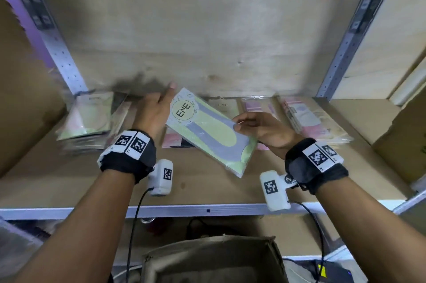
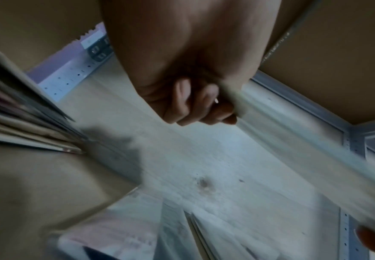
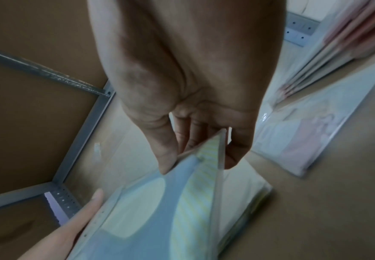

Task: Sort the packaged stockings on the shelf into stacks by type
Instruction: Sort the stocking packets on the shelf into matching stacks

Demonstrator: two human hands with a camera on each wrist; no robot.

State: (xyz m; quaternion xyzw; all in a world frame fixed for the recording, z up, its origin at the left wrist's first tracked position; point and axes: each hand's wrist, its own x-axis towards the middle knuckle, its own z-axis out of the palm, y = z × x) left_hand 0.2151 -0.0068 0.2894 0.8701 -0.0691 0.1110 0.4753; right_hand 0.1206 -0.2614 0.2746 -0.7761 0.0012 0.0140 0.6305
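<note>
Stockings pack sits mid-frame, held above the shelf. Right grip pinches one corner, and left grip holds the top edge. We'd flag the glossy wrap and thin pinch: a slip drops it on the pink packs, not the green stack at left.

Along the front edge the shelf board is bare — you can pass there. Farther in, the green stack blocks the left, the pink stack the right, loose packets line the back, and the ENE packet hangs across the middle.
</note>
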